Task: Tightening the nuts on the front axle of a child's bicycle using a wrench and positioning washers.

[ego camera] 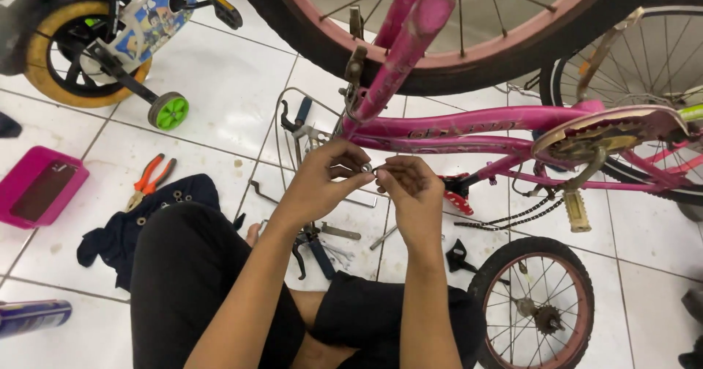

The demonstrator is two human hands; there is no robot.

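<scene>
I see white tiled floor point(220, 83) w/ grey grout lines. On it: orange-handled pliers point(150, 181), dark cloth point(124, 226) w/ small washers on top, magenta tray point(36, 186), blue spray can point(33, 316) lying flat, small loose wheel point(534, 307), chain point(505, 219), blue-handled tools point(315, 248), green training wheel point(170, 111) of a kid's bike.

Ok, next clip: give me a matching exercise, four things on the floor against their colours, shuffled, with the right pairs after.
Things:
1. pliers
2. tray
3. training wheel
4. cloth

Colours:
A. bright green
B. dark navy
C. orange handles
D. magenta

Pairs: 1-C, 2-D, 3-A, 4-B.
</scene>
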